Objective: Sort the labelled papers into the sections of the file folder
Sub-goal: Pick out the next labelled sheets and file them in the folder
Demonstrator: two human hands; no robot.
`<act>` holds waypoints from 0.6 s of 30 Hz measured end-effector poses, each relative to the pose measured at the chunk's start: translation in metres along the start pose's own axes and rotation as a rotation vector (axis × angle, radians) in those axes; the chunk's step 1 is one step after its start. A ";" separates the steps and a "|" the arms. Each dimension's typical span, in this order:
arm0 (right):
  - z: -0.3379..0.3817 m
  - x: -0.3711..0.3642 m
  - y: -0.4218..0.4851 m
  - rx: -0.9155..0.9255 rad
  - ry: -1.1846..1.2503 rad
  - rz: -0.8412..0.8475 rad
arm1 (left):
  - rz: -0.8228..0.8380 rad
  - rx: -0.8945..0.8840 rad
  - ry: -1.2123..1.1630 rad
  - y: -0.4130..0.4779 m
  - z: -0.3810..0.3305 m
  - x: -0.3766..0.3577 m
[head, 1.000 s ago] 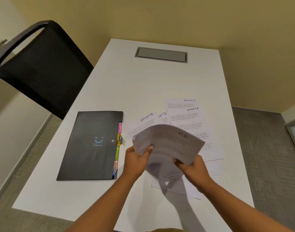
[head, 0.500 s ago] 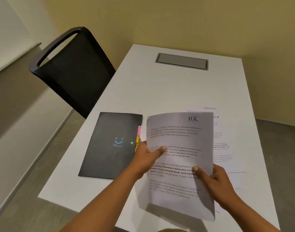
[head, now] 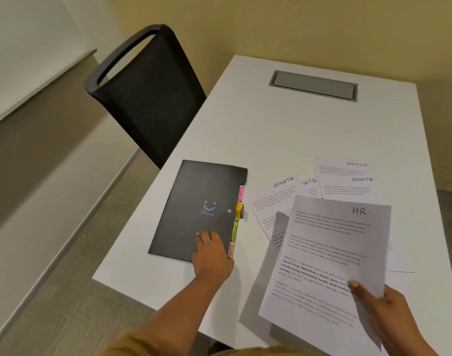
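Left hand (head: 212,255) moved onto folder (head: 194,201); HR paper (head: 327,253) partly hides sheets (head: 271,199) beneath.

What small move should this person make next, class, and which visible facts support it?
Probably lift the cover of the black folder with the left hand, opening at the yellow HR tab. The folder lies closed, the left hand rests on it near the tabbed edge, and the right hand holds the HR sheet ready.

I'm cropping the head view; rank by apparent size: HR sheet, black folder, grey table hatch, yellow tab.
1. white HR-labelled paper sheet, held nearer the camera, so inflated
2. black file folder
3. grey rectangular table hatch
4. yellow HR tab
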State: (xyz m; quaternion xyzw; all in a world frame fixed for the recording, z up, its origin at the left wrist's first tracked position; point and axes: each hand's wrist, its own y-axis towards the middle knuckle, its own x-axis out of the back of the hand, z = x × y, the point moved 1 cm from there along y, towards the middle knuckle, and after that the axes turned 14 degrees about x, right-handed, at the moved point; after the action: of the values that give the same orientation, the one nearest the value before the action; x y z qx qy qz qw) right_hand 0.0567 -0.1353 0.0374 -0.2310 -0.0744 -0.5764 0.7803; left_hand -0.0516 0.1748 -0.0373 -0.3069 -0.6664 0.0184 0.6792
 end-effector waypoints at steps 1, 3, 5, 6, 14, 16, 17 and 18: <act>0.000 0.000 0.000 -0.005 -0.004 0.000 | -0.001 -0.016 0.037 0.000 0.001 0.000; 0.001 -0.002 0.000 -0.010 -0.013 0.006 | -0.006 -0.032 0.112 0.000 0.004 0.001; 0.003 -0.004 0.001 -0.013 -0.017 0.006 | 0.002 -0.026 0.186 -0.001 0.007 0.003; 0.004 -0.005 0.002 -0.010 -0.017 0.008 | 0.004 -0.024 0.216 -0.002 0.008 0.004; 0.008 -0.009 0.008 -0.005 -0.069 0.028 | 0.014 -0.162 0.260 -0.002 0.014 0.017; 0.010 -0.009 0.009 -0.003 -0.064 0.034 | 0.050 -0.215 0.348 -0.003 0.013 0.027; 0.011 -0.009 0.009 0.000 -0.062 0.039 | 0.063 -0.219 0.400 -0.003 0.013 0.033; 0.012 -0.008 0.010 0.006 -0.062 0.043 | 0.068 -0.209 0.444 -0.004 0.012 0.038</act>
State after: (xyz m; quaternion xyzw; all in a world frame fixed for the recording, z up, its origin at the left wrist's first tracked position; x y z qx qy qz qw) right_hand 0.0647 -0.1206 0.0418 -0.2478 -0.0953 -0.5518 0.7906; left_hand -0.0598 0.1932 -0.0025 -0.3942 -0.4885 -0.0957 0.7725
